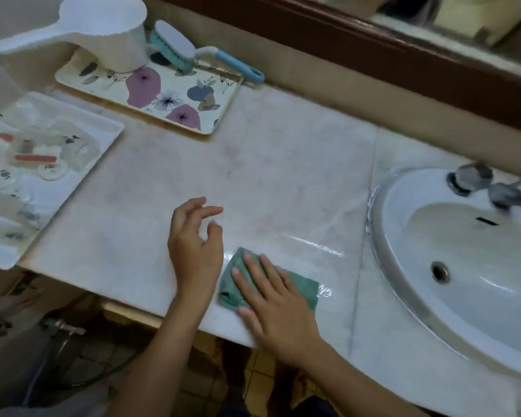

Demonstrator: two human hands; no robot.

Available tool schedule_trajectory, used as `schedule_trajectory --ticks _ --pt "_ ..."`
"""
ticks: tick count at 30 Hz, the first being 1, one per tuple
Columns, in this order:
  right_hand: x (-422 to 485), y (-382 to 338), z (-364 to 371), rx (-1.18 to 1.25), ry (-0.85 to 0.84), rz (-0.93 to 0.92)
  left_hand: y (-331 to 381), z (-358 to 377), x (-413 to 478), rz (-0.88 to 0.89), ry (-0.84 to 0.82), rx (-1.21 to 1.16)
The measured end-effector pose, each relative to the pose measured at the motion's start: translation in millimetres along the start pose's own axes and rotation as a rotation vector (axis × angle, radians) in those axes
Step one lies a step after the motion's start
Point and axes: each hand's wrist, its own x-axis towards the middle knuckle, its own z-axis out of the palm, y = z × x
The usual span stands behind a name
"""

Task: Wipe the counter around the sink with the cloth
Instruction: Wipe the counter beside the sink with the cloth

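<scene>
A green cloth [303, 285] lies bunched on the pale marble counter [283, 164] near its front edge. My right hand [271, 302] presses flat on it with straight, spread fingers. Just left of the cloth my left hand [194, 248] hovers over the counter, fingers loosely curled, holding nothing. The white oval sink [463, 236] sits to the right with a metal faucet [491, 188] at its back. A wet streak [313, 243] shines on the counter between cloth and sink.
A floral tray [163, 94] at the back left holds a white scoop jug [103, 34] and a blue-and-white brush [187, 51]. A white tray [82, 136] with small wrapped items overhangs the counter's left end. A wall and dark wooden mirror frame [403, 64] run behind.
</scene>
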Motion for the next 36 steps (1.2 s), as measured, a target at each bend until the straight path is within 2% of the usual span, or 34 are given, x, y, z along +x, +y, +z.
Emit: schedule_trajectory --ticks 2,5,8,11,13,16,24,27,31,33,36 --pt "-43.1 36.7 -3.8 -0.044 -0.039 -0.060 9.8 19.4 3.2 0.022 -0.084 -0.031" --pt "-88.2 104.6 -13.0 -0.086 -0.070 0.014 16.4 47.4 8.3 0.046 -0.246 -0.019" --pt "-71.2 143.4 -19.6 -0.064 -0.045 0.259 15.1 70.0 17.5 0.159 -0.357 0.096" --pt "-19.4 130.3 -17.0 0.000 0.090 0.553 15.7 101.8 36.1 0.300 -0.439 0.199" --pt "13.4 107.0 -12.5 0.058 0.141 0.630 10.6 117.5 46.8 0.359 -0.430 0.262" --pt "48.4 102.3 -14.5 0.073 0.173 0.563 2.7 129.0 49.4 0.374 -0.404 0.331" --pt "179.1 205.0 -54.9 0.030 0.096 0.397 6.1 137.1 49.1 0.369 -0.436 0.486" --pt "204.8 251.6 -72.5 0.017 0.063 0.394 7.5 137.8 48.6 0.386 -0.416 0.496" --pt "199.9 306.0 -86.2 -0.007 0.055 0.517 4.7 140.2 48.3 0.408 -0.393 0.510" --pt "184.0 319.2 -84.3 0.048 0.094 0.682 4.5 141.7 48.2 0.408 -0.385 0.517" --pt "167.4 302.3 -75.8 0.141 0.142 0.924 6.3 141.8 47.4 0.425 -0.379 0.559"
